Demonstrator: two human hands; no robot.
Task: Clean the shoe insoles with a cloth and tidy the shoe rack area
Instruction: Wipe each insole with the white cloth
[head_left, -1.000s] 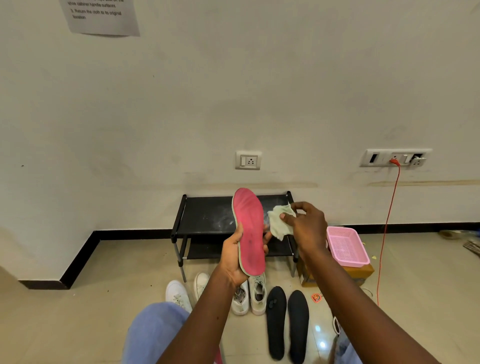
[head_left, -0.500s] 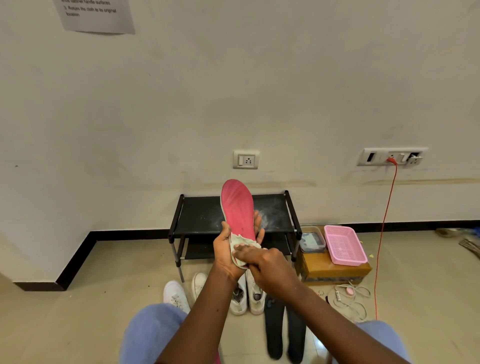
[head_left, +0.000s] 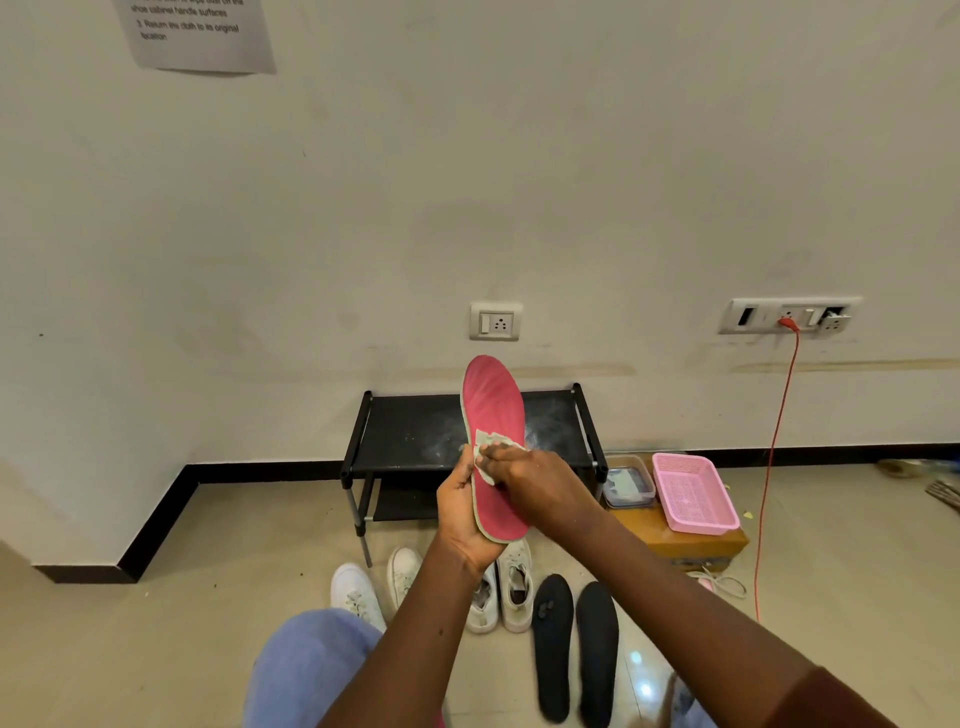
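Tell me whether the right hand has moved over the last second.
Yes. The right hand has shifted left, from beside the shoe rack's right post to in front of its shelf, and now presses the cloth onto the pink insole.

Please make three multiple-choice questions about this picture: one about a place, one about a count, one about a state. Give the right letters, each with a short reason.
1. Where does the pink basket stand?
A. on the person's lap
B. on the cardboard box to the right of the shoe rack
C. hanging on the wall

2. How many black insoles lie on the floor?
A. one
B. two
C. four

3. What is the right hand doing?
A. pressing the cloth on the pink insole
B. hanging idle
C. picking up a white shoe

Answers:
1 B: the basket sits on the brown box beside the rack.
2 B: two lie side by side.
3 A: its fingers press the pale cloth on the insole, which the left hand grips near the heel end.
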